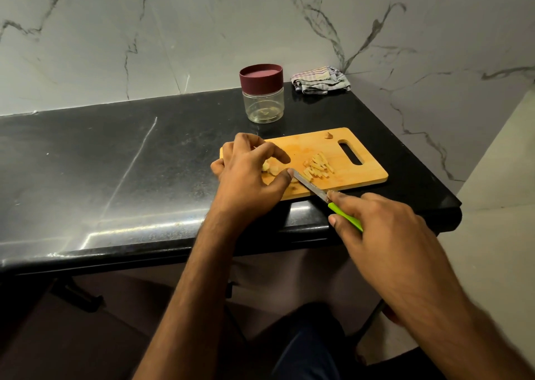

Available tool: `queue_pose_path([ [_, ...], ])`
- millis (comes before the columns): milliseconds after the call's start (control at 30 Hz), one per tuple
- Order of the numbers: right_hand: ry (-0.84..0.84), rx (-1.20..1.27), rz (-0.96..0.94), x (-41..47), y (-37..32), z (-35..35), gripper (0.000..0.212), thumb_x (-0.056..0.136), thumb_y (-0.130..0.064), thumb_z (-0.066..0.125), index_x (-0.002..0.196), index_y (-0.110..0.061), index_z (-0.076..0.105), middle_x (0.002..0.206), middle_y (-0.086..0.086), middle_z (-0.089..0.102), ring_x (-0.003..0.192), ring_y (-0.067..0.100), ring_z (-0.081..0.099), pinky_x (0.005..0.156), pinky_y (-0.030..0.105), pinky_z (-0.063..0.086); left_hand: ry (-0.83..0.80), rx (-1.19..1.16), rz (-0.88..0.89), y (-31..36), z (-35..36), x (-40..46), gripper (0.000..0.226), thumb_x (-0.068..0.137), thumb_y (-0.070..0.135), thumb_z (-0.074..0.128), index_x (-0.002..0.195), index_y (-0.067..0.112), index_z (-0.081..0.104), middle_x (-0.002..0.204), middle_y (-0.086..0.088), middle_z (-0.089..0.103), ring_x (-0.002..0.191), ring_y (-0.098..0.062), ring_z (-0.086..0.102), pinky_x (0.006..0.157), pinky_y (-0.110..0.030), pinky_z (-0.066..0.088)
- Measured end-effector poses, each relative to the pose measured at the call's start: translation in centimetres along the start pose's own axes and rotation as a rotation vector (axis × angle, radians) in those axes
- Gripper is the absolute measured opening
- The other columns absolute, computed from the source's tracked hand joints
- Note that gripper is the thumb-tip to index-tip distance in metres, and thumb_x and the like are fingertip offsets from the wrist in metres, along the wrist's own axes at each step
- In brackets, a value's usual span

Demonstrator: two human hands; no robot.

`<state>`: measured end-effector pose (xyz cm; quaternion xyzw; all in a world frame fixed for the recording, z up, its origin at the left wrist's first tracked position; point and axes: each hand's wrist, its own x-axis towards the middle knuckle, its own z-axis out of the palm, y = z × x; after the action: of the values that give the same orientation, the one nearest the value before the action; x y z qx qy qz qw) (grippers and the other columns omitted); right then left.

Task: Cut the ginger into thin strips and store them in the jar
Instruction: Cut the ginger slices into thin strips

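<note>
The left hand [249,171] is steadying the uncut ginger [269,168] while the right hand [376,223] is gripping the knife [311,187]; strips [318,167] are lying cut, the jar [263,96] remaining lidded

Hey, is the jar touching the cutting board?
Apart. The head view shows a strip of black counter between the jar and the cutting board.
</note>
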<state>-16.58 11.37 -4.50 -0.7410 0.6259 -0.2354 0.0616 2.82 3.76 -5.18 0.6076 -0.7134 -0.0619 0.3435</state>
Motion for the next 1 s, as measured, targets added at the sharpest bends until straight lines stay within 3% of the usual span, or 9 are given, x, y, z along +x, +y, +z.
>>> queue_pose_path([
  [100,0.005,0.036,-0.013,0.0,-0.15,0.08,0.045,0.097,-0.045,0.043,0.141,-0.04,0.039,0.105,-0.012,0.053,0.086,0.005,0.044,0.066,0.021,0.037,-0.023,0.011,0.085,0.09,-0.02,-0.08,0.015,0.088,0.042,0.066,0.101,0.048,0.068,0.126,0.014,0.039,0.128,-0.013,0.028,0.107,-0.046,0.021],
  [233,0.003,0.072,-0.037,0.1,-0.32,0.09,0.044,0.097,-0.045,0.043,0.141,-0.039,0.04,0.108,-0.011,0.055,0.093,0.007,0.051,0.071,0.023,0.043,-0.085,0.105,0.112,0.25,0.23,0.03,0.02,0.091,0.039,0.059,0.102,0.051,0.071,0.134,0.015,0.039,0.131,-0.012,0.022,0.103,-0.039,0.011],
  [467,0.081,0.121,-0.078,-0.13,-0.18,0.17,0.04,0.097,-0.041,0.044,0.136,-0.035,0.051,0.099,-0.009,0.062,0.08,0.002,0.049,0.065,0.017,0.038,-0.03,-0.003,0.06,-0.07,0.07,0.04,0.032,0.089,0.031,0.062,0.115,0.049,0.067,0.126,0.017,0.043,0.127,-0.01,0.028,0.103,-0.038,0.016],
  [600,0.091,0.141,-0.075,0.03,-0.35,0.24,0.038,0.097,-0.04,0.045,0.133,-0.033,0.054,0.104,-0.009,0.066,0.078,0.0,0.045,0.062,0.012,0.033,0.055,-0.047,-0.046,-0.12,-0.01,-0.16,0.017,0.085,0.031,0.07,0.099,0.041,0.072,0.112,0.019,0.046,0.12,-0.008,0.034,0.093,-0.031,0.014],
  [733,0.078,0.144,-0.085,-0.01,-0.3,0.21,0.039,0.097,-0.041,0.044,0.134,-0.034,0.053,0.105,-0.01,0.066,0.081,0.0,0.048,0.066,0.014,0.035,0.025,-0.046,-0.072,0.02,-0.2,-0.29,0.006,0.081,0.041,0.078,0.082,0.036,0.076,0.107,0.021,0.049,0.118,-0.006,0.032,0.096,-0.037,0.019],
  [867,0.074,0.142,-0.092,-0.14,-0.08,0.2,0.038,0.096,-0.041,0.045,0.132,-0.034,0.055,0.103,-0.009,0.068,0.085,0.003,0.056,0.067,0.014,0.037,-0.007,-0.009,-0.088,0.09,-0.33,-0.12,0.009,0.08,0.043,0.08,0.083,0.036,0.077,0.11,0.021,0.05,0.117,-0.006,0.029,0.092,-0.036,0.016],
  [1000,0.074,0.155,-0.087,-0.3,-0.05,0.25,0.038,0.096,-0.04,0.046,0.132,-0.034,0.055,0.103,-0.009,0.068,0.08,0.0,0.049,0.067,0.013,0.037,-0.024,0.008,-0.09,0.11,-0.37,-0.07,0.009,0.08,0.043,0.08,0.084,0.036,0.077,0.112,0.021,0.05,0.119,-0.007,0.028,0.091,-0.036,0.015],
])
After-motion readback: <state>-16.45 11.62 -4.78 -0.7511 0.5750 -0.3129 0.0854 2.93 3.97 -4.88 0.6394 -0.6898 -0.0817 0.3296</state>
